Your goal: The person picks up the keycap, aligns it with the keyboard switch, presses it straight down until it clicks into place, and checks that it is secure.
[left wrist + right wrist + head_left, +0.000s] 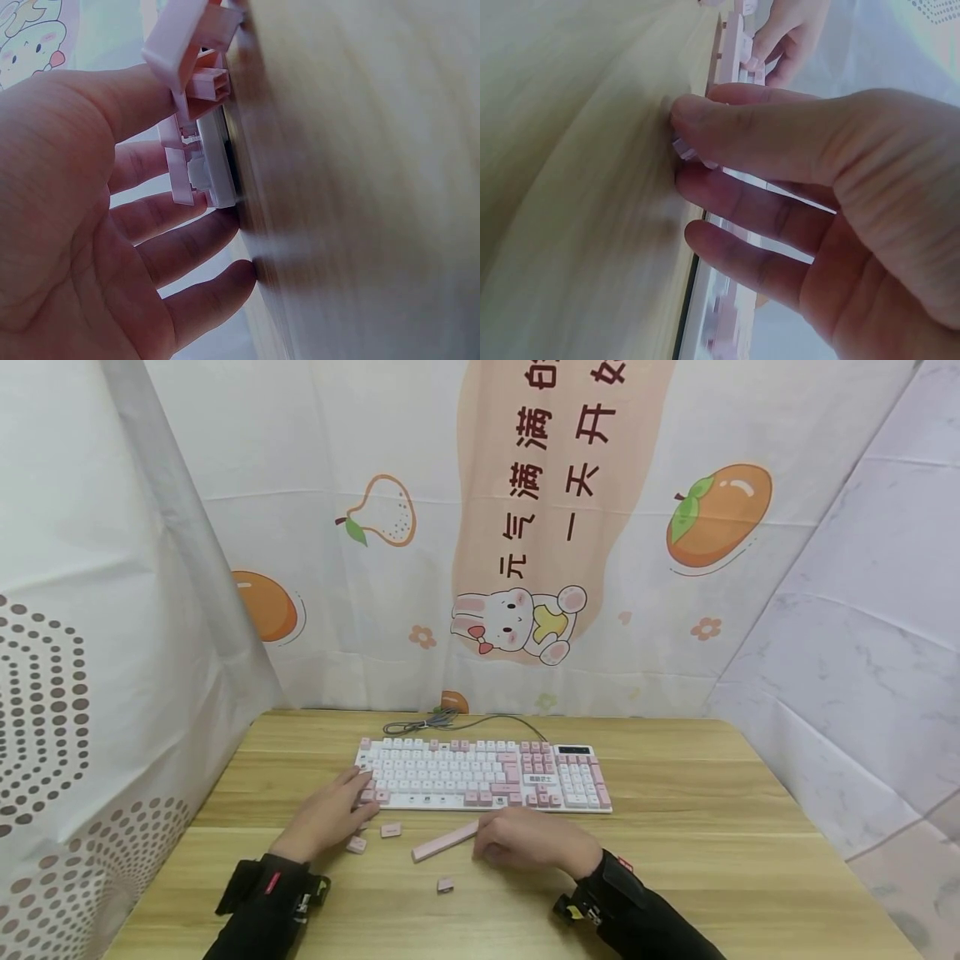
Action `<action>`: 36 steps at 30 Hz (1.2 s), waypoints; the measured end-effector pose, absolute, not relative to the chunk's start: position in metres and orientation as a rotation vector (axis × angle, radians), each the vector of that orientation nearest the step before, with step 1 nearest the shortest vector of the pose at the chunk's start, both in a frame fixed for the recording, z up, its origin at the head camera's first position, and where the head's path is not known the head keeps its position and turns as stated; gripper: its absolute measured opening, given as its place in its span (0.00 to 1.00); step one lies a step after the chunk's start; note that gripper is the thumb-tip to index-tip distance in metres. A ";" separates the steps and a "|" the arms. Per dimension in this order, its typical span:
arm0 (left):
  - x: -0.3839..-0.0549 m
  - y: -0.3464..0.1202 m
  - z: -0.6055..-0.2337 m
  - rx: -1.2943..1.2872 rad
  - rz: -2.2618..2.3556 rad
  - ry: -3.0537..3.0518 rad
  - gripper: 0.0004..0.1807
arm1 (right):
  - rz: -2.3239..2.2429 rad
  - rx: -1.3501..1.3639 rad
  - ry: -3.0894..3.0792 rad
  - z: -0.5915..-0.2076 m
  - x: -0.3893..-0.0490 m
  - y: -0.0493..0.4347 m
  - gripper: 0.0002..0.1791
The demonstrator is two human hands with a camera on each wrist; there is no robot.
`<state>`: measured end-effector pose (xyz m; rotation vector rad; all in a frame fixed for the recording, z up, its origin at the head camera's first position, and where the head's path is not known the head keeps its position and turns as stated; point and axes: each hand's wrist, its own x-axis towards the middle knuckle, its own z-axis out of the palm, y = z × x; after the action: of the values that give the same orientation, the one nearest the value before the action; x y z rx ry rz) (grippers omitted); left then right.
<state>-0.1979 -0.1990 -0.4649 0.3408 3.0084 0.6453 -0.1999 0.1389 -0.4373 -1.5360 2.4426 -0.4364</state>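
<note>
A pink and white keyboard [442, 772] lies on the table. My left hand [327, 816] rests at its left front corner, fingers spread along the edge. In the left wrist view, the thumb is beside a loose pink keycap [176, 45] whose underside stem shows. My right hand [528, 841] is in front of the keyboard, at the right end of a long pink space bar keycap [444, 843]. In the right wrist view, thumb and index finger pinch a pink piece [682, 149], apparently the space bar's end; the fingers partly hide it.
Loose pink keycaps lie before the keyboard: one [391, 831] near its front edge, another [356, 844] by the left thumb, and one [446, 885] nearer the front. A coiled grey cable [427, 723] is behind the keyboard. Printed cloth [360, 610] hangs beyond the wooden table [690, 827].
</note>
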 end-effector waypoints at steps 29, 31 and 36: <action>-0.198 -0.197 -0.464 0.340 0.636 3.012 0.34 | -0.561 -1.326 2.563 -0.439 -0.217 0.147 0.11; -0.198 -0.197 -0.464 0.343 0.631 3.016 0.34 | -0.579 -1.313 2.586 -0.439 -0.219 0.148 0.10; -0.198 -0.198 -0.465 0.340 0.621 3.021 0.34 | -0.600 -1.297 2.642 -0.438 -0.223 0.152 0.10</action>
<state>-0.1982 -0.1984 -0.4648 0.3399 3.0211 0.6206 -0.2227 0.1523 -0.4381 -1.2973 2.6422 -0.6004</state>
